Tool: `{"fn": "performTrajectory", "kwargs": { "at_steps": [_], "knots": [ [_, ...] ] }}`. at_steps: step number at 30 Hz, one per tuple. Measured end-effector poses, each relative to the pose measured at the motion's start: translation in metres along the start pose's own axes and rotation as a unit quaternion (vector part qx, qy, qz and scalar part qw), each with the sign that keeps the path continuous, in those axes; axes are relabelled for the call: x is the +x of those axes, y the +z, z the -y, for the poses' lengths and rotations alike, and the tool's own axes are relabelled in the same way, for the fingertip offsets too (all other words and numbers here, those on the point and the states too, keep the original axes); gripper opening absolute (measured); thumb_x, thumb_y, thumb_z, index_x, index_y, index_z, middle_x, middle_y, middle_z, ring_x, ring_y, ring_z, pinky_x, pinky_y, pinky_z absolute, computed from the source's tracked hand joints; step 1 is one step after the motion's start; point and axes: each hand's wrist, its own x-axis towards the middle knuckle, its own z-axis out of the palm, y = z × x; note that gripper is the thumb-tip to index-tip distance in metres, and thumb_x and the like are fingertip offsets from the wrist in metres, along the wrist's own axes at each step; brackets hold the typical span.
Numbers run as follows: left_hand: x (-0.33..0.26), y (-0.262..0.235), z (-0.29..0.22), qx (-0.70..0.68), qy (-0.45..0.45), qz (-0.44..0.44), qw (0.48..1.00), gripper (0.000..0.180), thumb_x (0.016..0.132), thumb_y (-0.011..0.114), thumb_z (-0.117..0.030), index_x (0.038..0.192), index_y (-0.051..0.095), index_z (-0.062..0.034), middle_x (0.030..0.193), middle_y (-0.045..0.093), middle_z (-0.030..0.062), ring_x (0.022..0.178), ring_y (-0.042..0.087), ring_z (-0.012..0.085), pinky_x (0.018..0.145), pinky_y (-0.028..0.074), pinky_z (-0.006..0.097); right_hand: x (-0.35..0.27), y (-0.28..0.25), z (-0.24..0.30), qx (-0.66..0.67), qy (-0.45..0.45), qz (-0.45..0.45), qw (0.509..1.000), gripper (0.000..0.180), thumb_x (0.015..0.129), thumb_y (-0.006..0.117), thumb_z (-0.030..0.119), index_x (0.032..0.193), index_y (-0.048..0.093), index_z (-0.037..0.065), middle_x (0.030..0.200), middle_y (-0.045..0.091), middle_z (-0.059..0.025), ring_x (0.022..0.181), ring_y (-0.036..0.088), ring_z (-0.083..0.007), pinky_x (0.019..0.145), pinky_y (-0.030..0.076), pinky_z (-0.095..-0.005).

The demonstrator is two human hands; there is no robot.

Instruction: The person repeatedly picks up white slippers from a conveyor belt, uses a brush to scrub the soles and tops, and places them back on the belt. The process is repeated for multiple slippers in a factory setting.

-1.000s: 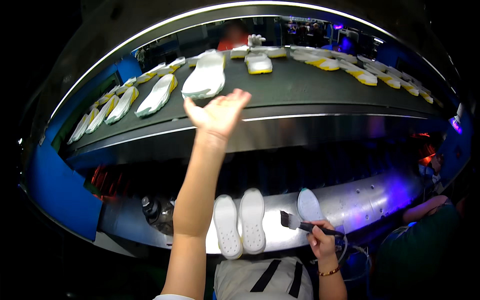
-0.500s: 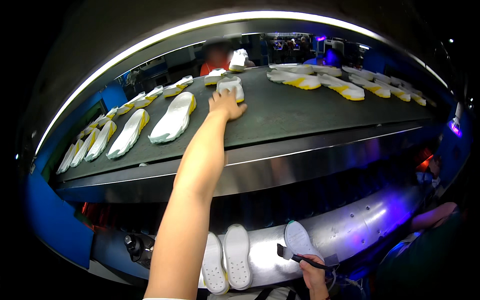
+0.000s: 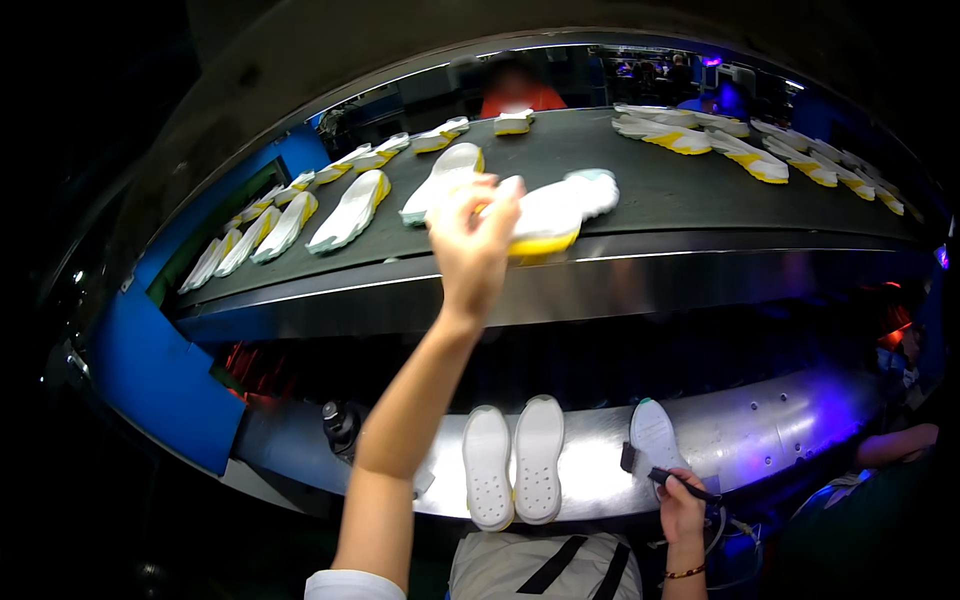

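Note:
My left hand (image 3: 472, 235) is raised over the near part of a dark conveyor belt (image 3: 570, 150). Its fingers close on the end of a white shoe sole (image 3: 550, 215) with a yellow side, which points off to the right, somewhat blurred. Low on the right, my right hand (image 3: 682, 512) grips a brush (image 3: 685, 484) by its black handle, its dark bristles pointing left. Right beside the brush a pale sole (image 3: 653, 432) lies on a metal ledge (image 3: 590, 470). Two more white soles (image 3: 539, 460) with small holes lie side by side left of it.
Rows of white-and-yellow soles (image 3: 350, 210) lie on the belt, with more (image 3: 745, 160) to the right. A dark bottle (image 3: 340, 428) stands at the ledge's left. Across the belt is a person in red (image 3: 520, 95). Another person's arm (image 3: 897, 445) shows at right.
My left hand has lifted the sole it was touching on the belt and brought it nearer, to the belt's front edge. My right hand still holds the brush. The whole view has shifted.

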Motion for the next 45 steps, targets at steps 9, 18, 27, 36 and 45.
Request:
{"fn": "performTrajectory", "kwargs": {
  "at_steps": [9,18,27,36,45],
  "knots": [
    [-0.160,-0.067,0.024,-0.599,-0.430,0.147,0.660,0.073,0.070,0.059,-0.031,0.124,0.024,0.0022,0.120,0.039,0.0164,0.111,0.040,0.0247,0.091,0.036,0.037,-0.001,0.042,0.045,0.040,-0.063,0.143,0.987,0.017,0.071,0.055,0.001,0.088,0.052,-0.001,0.085,0.057,-0.0138,0.084,0.056,-0.0233,0.078,0.045,-0.0333],
    [-0.304,-0.052,0.009,-0.672,-0.669,0.099,0.303,0.095,0.066,0.012,-0.077,0.130,0.022,-0.0084,0.123,0.038,0.0188,0.105,0.044,0.0386,0.089,0.034,0.050,-0.006,0.042,0.017,-0.084,0.008,0.111,0.990,0.017,0.070,0.059,-0.002,0.087,0.058,-0.004,0.080,0.059,-0.0083,0.076,0.055,-0.0133,0.072,0.042,-0.0226],
    [-0.302,-0.039,-0.020,-0.600,-0.656,0.139,0.436,0.090,0.069,0.010,-0.075,0.128,0.026,-0.0084,0.119,0.041,0.0179,0.107,0.043,0.0325,0.089,0.035,0.044,0.022,0.076,0.010,-0.280,-0.039,0.109,0.953,0.014,0.069,0.063,0.003,0.082,0.060,-0.002,0.076,0.060,-0.0065,0.068,0.055,-0.0094,0.064,0.044,-0.0185],
    [-0.285,-0.041,-0.018,-0.450,-0.681,0.001,0.578,0.078,0.076,0.015,-0.068,0.128,0.027,-0.0115,0.125,0.036,0.0082,0.114,0.036,0.0239,0.095,0.029,0.036,-0.014,0.114,-0.005,-0.506,-0.214,0.255,0.796,0.015,0.061,0.066,0.009,0.074,0.063,0.003,0.067,0.058,-0.0084,0.065,0.055,-0.0177,0.059,0.042,-0.0253],
    [-0.260,-0.065,-0.031,-0.573,-0.630,0.026,0.523,0.076,0.077,0.012,-0.066,0.129,0.024,-0.0125,0.124,0.038,0.0097,0.111,0.040,0.0287,0.092,0.034,0.040,-0.012,0.120,0.052,-0.363,-0.023,0.309,0.879,0.015,0.065,0.066,0.006,0.077,0.062,0.000,0.073,0.060,-0.0088,0.065,0.057,-0.0119,0.058,0.045,-0.0203]
  ]
}}
